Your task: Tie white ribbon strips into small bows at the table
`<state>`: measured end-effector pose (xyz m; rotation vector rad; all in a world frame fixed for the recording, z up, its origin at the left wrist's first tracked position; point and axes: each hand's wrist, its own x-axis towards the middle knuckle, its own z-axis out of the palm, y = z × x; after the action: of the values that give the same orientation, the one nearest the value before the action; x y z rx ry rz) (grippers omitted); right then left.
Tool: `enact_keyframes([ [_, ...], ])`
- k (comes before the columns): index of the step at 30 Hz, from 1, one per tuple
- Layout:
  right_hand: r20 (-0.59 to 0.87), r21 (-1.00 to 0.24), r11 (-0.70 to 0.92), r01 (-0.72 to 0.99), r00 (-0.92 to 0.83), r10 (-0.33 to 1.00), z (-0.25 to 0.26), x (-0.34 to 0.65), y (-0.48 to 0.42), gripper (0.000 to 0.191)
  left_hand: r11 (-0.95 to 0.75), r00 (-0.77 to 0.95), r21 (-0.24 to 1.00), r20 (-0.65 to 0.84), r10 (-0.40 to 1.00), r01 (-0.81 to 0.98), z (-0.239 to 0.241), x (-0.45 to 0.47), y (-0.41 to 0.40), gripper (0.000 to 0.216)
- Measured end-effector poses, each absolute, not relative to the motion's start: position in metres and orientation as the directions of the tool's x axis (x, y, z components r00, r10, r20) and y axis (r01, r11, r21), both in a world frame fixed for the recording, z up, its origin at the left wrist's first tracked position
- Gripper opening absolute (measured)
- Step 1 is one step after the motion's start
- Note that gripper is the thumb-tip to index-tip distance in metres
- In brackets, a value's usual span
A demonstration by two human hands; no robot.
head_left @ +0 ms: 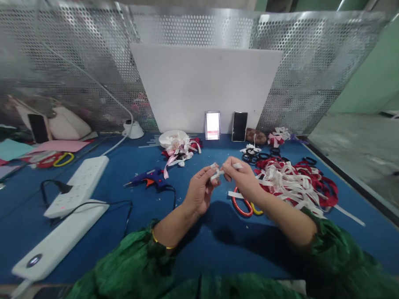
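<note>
Between my hands, above the blue table, is a small piece of white ribbon [215, 175] folded or looped like a bow. My left hand [200, 188] is closed, pinching its left side between thumb and fingers. My right hand [242, 176] is closed too, gripping the ribbon's right part, and a bit of white shows at its fingers. Below the right hand lie scissors [243, 208] with red and yellow handles, partly hidden by the forearm. Close by on the right is a pile of white and red ribbon strips [287, 181].
A blue glue gun [149, 178] lies left of my hands, its cable trailing. Power strips [78, 185] stand further left. Behind are a white dish [167, 136] with ribbon bows, two phones [240, 126] against a white board [209, 78], and black hair ties [251, 157].
</note>
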<state>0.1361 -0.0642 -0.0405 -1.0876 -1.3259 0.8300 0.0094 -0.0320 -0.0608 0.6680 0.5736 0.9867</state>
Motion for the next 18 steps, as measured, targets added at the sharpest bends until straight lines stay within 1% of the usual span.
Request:
enact_keyframes([
  [6,0.301,-0.953,0.288,0.094,0.2,0.932,-0.051,0.137,-0.069,0.03,0.547,0.573,0.621,-0.186,0.798,-0.561,-0.067,0.008,-0.029,0.018],
  [9,0.301,-0.954,0.292,0.074,0.252,0.92,-0.063,0.137,-0.073,0.029,0.617,0.67,0.577,-0.154,0.726,-0.536,-0.07,0.007,-0.028,0.011],
  [11,0.307,-0.951,0.303,0.061,0.288,0.907,-0.068,0.139,-0.075,0.028,0.655,0.732,0.57,-0.132,0.668,-0.496,-0.072,0.008,-0.029,0.006],
  [13,0.321,-0.946,0.317,0.064,0.302,0.898,-0.071,0.142,-0.077,0.028,0.668,0.748,0.597,-0.164,0.643,-0.444,-0.074,0.009,-0.03,0.017],
  [15,0.343,-0.939,0.324,0.114,0.273,0.899,-0.07,0.144,-0.08,0.028,0.642,0.715,0.66,-0.223,0.663,-0.389,-0.075,0.012,-0.031,0.028],
  [18,0.357,-0.928,0.319,0.189,0.222,0.907,-0.067,0.145,-0.083,0.028,0.538,0.649,0.782,-0.236,0.723,-0.315,-0.077,0.014,-0.033,0.027],
])
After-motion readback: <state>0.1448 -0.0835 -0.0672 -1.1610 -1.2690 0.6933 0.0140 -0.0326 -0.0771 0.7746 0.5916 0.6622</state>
